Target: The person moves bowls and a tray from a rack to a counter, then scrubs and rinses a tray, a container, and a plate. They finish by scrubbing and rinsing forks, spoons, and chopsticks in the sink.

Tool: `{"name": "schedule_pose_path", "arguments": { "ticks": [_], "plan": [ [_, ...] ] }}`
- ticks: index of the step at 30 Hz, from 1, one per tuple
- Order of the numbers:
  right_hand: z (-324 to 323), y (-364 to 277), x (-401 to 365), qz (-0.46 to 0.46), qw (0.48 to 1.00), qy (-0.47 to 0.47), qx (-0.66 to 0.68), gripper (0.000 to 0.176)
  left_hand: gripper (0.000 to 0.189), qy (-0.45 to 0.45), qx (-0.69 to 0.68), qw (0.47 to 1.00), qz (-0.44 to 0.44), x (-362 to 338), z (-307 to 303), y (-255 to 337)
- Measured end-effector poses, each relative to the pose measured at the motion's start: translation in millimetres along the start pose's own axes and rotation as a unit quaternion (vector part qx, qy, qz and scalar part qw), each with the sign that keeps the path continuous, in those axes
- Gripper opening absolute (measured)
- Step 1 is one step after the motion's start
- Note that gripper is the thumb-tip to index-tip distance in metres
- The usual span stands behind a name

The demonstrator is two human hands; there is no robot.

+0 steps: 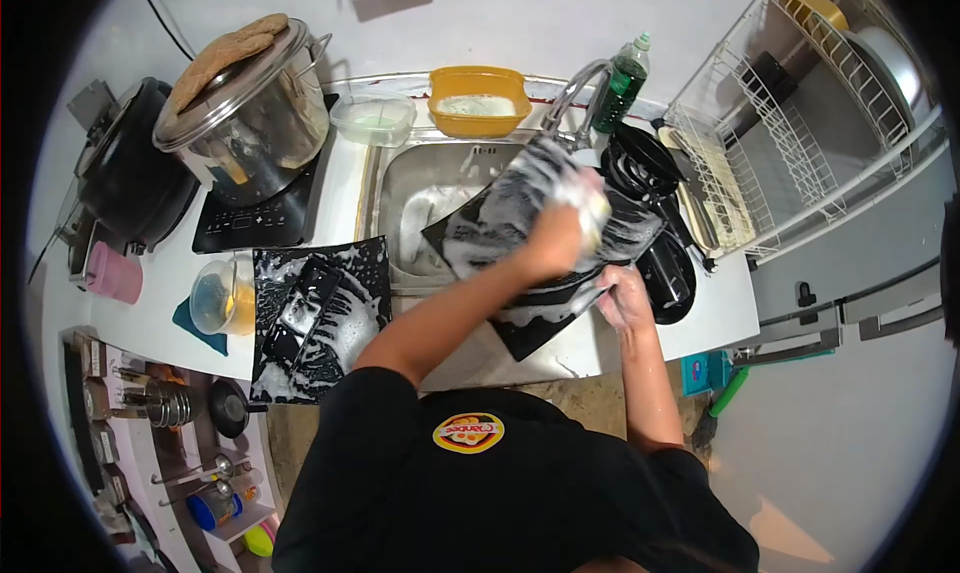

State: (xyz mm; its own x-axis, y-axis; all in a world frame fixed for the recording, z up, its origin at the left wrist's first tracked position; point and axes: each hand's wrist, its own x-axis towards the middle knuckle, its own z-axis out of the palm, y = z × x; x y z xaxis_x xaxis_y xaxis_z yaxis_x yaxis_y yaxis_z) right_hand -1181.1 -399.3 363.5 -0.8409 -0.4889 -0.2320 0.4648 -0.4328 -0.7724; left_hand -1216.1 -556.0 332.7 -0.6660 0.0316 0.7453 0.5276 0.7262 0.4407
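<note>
Over the right side of the sink (415,213) lies a black panel (490,223) covered in white suds, tilted at an angle. My left hand (562,235), blurred by motion, is on its upper part, around a pale, foamy sponge (592,211). At the panel's lower right edge, my right hand (625,298) grips it with wet, soapy fingers. Another soapy black panel (350,318) lies on the counter to the left, with a smaller black piece on top.
A steel pot (255,113) stands on an induction cooker (260,218) at the left. Behind the sink are a yellow basin (480,101), a faucet (575,93) and a green bottle (622,85). Black pans (668,273) and a wire rack (770,113) are at the right.
</note>
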Motion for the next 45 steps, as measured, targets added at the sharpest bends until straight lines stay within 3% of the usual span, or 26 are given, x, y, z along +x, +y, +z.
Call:
{"name": "schedule_pose_path", "arguments": {
  "ticks": [1,3,5,7,9,10,13,15,17,20,23,24,26,27,28,31,33,34,36,37,39,40,41,43,44,45],
  "plan": [
    [0.7,-4.4,5.2,-0.012,1.000,-0.009,0.011,0.039,0.051,-0.057,0.014,0.994,0.088,-12.1,-12.5,32.6],
    [-36.1,-6.7,18.3,-0.077,0.995,-0.019,0.059,0.049,0.060,-0.197,-0.136,0.971,-0.013,-35.7,-40.7,57.2],
    [-45.8,-19.4,15.5,-0.094,0.995,-0.004,0.031,0.054,0.064,-0.235,0.010,0.972,0.013,-49.6,-60.6,26.3],
    [-25.4,-18.8,10.3,-0.103,0.995,-0.011,0.009,0.054,0.064,-0.216,0.043,0.974,-0.051,-40.9,-69.7,-23.0],
    [-46.4,5.2,23.9,-0.079,0.996,-0.034,-0.010,0.056,0.064,-0.109,0.257,0.960,-0.013,-22.2,-71.2,-54.8],
    [-18.1,6.1,12.5,-0.064,0.997,-0.039,-0.015,0.058,0.063,-0.025,0.187,0.980,-0.062,-9.7,-74.4,-55.8],
    [-16.2,22.3,24.7,-0.067,0.995,-0.074,0.006,0.055,0.066,-0.037,0.158,0.984,-0.080,-1.5,-69.2,-11.5],
    [-3.0,4.4,27.1,-0.032,0.995,-0.073,0.062,0.046,0.068,-0.199,0.061,0.978,0.018,-15.2,-65.8,11.8],
    [-31.0,-2.1,50.0,0.006,0.985,-0.118,0.123,0.042,0.075,-0.314,-0.067,0.947,0.029,-28.6,-78.0,43.9],
    [-10.8,-25.6,50.3,0.029,0.991,-0.065,0.117,0.044,0.070,-0.341,-0.073,0.937,0.034,-25.2,-112.6,56.3],
    [8.4,-43.1,44.6,0.065,0.992,-0.098,0.052,0.042,0.051,-0.380,-0.044,0.923,-0.045,9.0,-146.1,67.0],
    [22.5,-53.0,35.7,0.057,0.986,-0.158,0.024,0.054,0.043,-0.281,-0.064,0.956,-0.050,14.9,-151.6,60.7],
    [30.3,-51.3,34.9,0.007,0.995,-0.056,-0.080,0.050,0.038,-0.168,0.032,0.973,-0.158,33.3,-180.3,35.5],
    [33.2,-49.5,33.9,-0.015,0.991,-0.002,-0.132,0.049,0.033,-0.080,-0.107,0.973,-0.190,58.3,-214.5,60.3],
    [38.7,-46.8,35.6,-0.085,0.946,0.046,-0.311,0.053,0.034,-0.037,-0.169,0.959,-0.224,71.5,-230.9,48.7],
    [49.0,-34.9,32.6,-0.073,0.977,-0.143,-0.137,0.056,0.034,0.131,-0.338,0.885,-0.294,91.6,-239.9,21.5],
    [63.7,-22.5,30.5,-0.072,0.982,-0.141,-0.099,0.041,0.030,0.159,-0.213,0.896,-0.357,88.0,-226.1,-28.0],
    [72.2,-18.1,28.3,-0.097,0.983,-0.130,-0.085,0.031,0.026,0.202,-0.049,0.920,-0.332,84.3,-215.8,-37.3],
    [81.5,-11.2,30.2,-0.147,0.978,-0.104,-0.104,0.021,0.032,0.276,0.113,0.937,-0.184,71.3,-177.5,-53.1],
    [81.8,-9.7,36.1,-0.150,0.973,-0.108,-0.136,0.022,0.036,0.208,0.028,0.953,-0.217,76.1,-176.5,-10.6],
    [78.4,-6.9,48.6,-0.153,0.960,-0.117,-0.203,0.027,0.031,0.124,-0.070,0.987,-0.076,66.2,-140.5,20.8],
    [81.9,-3.6,49.9,-0.188,0.944,-0.062,-0.263,0.022,0.031,0.099,-0.004,0.995,0.015,61.1,-121.2,44.2],
    [82.4,10.5,64.6,-0.352,0.910,-0.028,-0.217,0.015,0.031,0.069,0.061,0.990,0.104,55.1,-110.2,56.1],
    [82.8,-7.1,62.1,-0.249,0.940,-0.049,-0.227,0.021,0.034,0.086,0.103,0.983,0.127,61.1,-115.1,35.1],
    [94.9,-19.5,52.7,-0.226,0.950,-0.059,-0.209,0.025,0.040,-0.043,0.048,0.986,-0.157,67.4,-136.3,29.0],
    [107.0,-32.0,41.0,-0.201,0.959,-0.067,-0.190,0.028,0.043,0.129,0.166,0.976,-0.058,67.0,-141.9,-1.9]
  ]
}}
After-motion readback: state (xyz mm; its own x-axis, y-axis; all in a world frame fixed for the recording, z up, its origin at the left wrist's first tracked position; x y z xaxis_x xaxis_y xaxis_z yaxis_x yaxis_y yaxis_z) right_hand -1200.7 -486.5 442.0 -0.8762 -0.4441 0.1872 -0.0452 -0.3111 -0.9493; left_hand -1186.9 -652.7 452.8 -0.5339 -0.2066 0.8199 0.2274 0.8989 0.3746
